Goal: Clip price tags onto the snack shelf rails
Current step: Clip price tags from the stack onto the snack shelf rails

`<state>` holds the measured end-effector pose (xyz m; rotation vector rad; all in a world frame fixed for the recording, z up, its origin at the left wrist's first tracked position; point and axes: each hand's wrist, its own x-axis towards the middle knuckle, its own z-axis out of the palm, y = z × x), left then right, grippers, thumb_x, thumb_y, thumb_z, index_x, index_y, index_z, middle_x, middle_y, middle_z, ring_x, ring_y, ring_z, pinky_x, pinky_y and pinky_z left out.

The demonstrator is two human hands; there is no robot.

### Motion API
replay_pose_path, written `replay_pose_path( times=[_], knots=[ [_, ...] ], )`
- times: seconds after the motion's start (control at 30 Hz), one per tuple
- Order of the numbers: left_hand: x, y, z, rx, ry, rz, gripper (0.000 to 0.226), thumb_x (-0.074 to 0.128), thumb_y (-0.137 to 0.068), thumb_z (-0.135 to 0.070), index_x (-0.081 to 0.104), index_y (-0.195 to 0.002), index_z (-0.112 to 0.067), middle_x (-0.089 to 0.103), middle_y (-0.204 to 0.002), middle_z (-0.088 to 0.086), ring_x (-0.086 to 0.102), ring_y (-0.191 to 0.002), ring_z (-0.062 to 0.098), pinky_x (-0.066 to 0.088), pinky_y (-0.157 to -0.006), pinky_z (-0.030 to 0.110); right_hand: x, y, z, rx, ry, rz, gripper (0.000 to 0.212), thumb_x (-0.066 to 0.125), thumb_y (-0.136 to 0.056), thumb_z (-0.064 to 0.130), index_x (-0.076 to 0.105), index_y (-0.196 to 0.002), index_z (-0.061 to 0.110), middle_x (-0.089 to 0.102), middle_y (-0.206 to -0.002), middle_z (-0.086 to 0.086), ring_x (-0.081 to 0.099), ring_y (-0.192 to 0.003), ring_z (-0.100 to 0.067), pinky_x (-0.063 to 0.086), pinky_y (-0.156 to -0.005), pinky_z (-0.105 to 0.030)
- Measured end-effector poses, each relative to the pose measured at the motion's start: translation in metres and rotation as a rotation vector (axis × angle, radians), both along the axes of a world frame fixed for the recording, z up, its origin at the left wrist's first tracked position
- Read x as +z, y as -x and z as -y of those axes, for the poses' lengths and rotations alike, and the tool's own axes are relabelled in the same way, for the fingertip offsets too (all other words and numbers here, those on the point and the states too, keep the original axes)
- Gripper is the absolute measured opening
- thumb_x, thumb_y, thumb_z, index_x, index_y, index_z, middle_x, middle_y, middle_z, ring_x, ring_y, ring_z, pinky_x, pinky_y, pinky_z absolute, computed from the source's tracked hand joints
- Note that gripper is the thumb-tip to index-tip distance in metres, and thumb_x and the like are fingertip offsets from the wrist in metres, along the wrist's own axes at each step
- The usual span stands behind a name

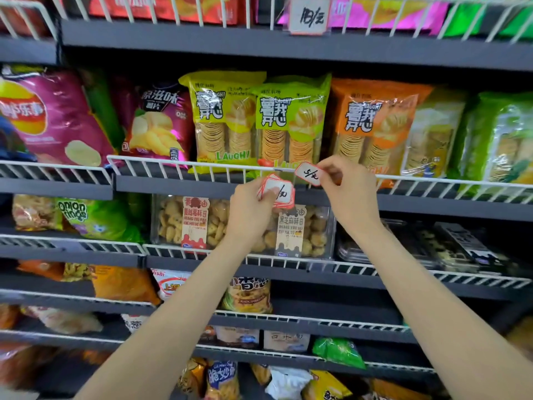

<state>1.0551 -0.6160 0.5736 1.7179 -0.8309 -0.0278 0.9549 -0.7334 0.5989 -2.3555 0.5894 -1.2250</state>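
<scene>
Both hands up at mid-shelf height, close together but not touching. Left hand (251, 209) grips a small stack of tags (277, 192), red-bordered white cards fanned slightly, thumb pressed over the top card's face. Stack sits just below the white wire rail (178, 164) and in front of the grey shelf edge (161, 184).

Right hand (344, 187) pinches a single price tag (309, 174) by its right side, fingers curled on it. Handwritten figure on its face, hard to read for certain. Tag tilted, its long axis running down to the right rather than level with the rail. Its upper left corner lies at or touching the rail's top wire; cannot tell whether a clip is engaged yet.

Key relation: rail runs left to right, directly behind and slightly above the single tag. Right hand is the nearer one to the fixing point; left hand is lower and to the left, serving as the holder of spares.

Judgement: tag likely needs levelling along the rail, then pushing onto the wire.

Behind the rail, green crisp packs (291, 122), with an orange pack (372, 122) to the right. Farther up, one tag already hanging (309, 16) on the top shelf's rail.
</scene>
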Motion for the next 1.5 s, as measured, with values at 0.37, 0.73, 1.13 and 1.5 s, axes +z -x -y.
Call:
replay_pose_path(
  times=[0.37, 0.73, 1.13, 1.5],
  knots=[
    [-0.004, -0.016, -0.018, -0.167, -0.195, 0.055, 0.036, 0.059, -0.089, -0.016, 0.046, -0.120, -0.031, 0.055, -0.113, -0.004, 0.061, -0.101, 0.026, 0.051, -0.088, 0.046, 0.007, -0.018, -0.001, -0.009, 0.282, -0.108, 0.016, 0.057, -0.091, 0.018, 0.070, -0.099, 0.015, 0.058, -0.096, -0.003, 0.054, -0.092, -0.018, 0.040, -0.065, -0.026],
    [-0.007, -0.025, -0.019, -0.325, -0.113, -0.151, 0.039, 0.057, -0.090, -0.006, 0.047, -0.119, -0.030, 0.051, -0.128, 0.009, 0.070, -0.083, 0.025, 0.059, -0.073, 0.046, -0.006, -0.021, 0.000, -0.124, 0.687, -0.250, 0.037, 0.076, -0.064, -0.006, 0.063, -0.093, 0.011, 0.060, -0.069, -0.005, 0.048, -0.065, -0.023, 0.015, -0.044, -0.015],
    [-0.014, -0.027, -0.015, -0.289, -0.138, -0.119, 0.041, 0.061, -0.087, -0.017, 0.045, -0.114, -0.042, 0.059, -0.121, 0.006, 0.063, -0.105, 0.027, 0.052, -0.089, 0.051, -0.013, -0.020, -0.006, -0.194, 0.685, -0.296, 0.031, 0.077, -0.060, -0.011, 0.068, -0.087, 0.004, 0.060, -0.083, -0.010, 0.057, -0.073, -0.024, 0.011, -0.042, -0.014],
    [-0.012, -0.030, -0.015, -0.266, -0.156, -0.057, 0.041, 0.061, -0.087, -0.017, 0.044, -0.115, -0.042, 0.057, -0.123, 0.000, 0.061, -0.107, 0.026, 0.049, -0.091, 0.052, -0.017, -0.018, -0.010, -0.242, 0.740, -0.330, 0.035, 0.069, -0.063, -0.014, 0.066, -0.090, 0.008, 0.059, -0.083, -0.010, 0.054, -0.073, -0.025, 0.003, -0.045, -0.015]
  ],
)
